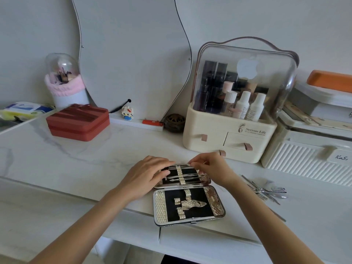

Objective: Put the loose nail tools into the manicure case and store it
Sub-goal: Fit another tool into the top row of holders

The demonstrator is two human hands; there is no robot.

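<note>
The manicure case lies open on the white marble counter, with black lining and gold textured straps. Its far half holds several thin metal tools under a strap. The near half shows bare straps and a holder. My left hand rests flat on the left side of the far half, fingers straight. My right hand pinches a thin metal tool at the top edge of the far half. A pile of loose metal nail tools lies to the right of the case.
A cream cosmetic organiser with drawers stands behind the case at right. White storage boxes sit at far right. A red zip case, a brush holder and a mirror stand at the back left.
</note>
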